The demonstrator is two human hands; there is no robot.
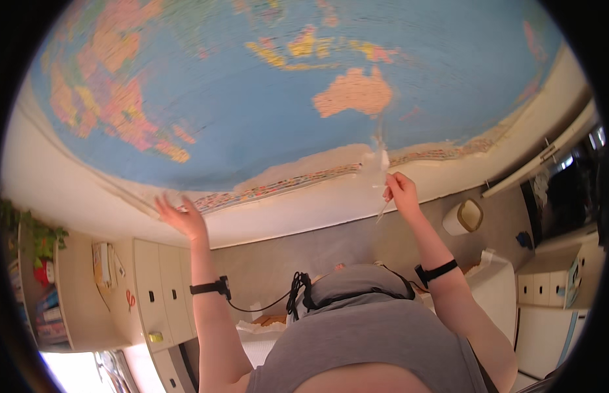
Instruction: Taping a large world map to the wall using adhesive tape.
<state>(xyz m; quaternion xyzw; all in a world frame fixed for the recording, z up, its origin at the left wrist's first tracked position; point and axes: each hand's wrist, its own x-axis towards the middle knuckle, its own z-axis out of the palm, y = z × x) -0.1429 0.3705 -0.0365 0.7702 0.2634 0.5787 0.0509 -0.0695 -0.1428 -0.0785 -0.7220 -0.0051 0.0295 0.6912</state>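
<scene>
A large world map (245, 123) covers the wall before me. Bare pale patches show along its lower edge, beside a band of small flags (294, 182). My right hand (401, 192) pinches a thin, whitish, partly see-through strip of film or paper (375, 164) between thumb and fingers. That strip looks crumpled and reaches up over the map's lower edge; whether it is still stuck there I cannot tell. Near the map's lower left corner, my left hand (184, 221) is raised with fingers apart and nothing in it. It is slightly blurred, so contact with the wall is unclear.
Left stand a shelf unit (81, 290) with books and a drawer cabinet (162, 290), with red-handled scissors (130, 298) and a yellow tape roll (156, 337) nearby. A waste bin (464, 217) stands on the floor at right. A black cable (257, 309) runs from my left wristband.
</scene>
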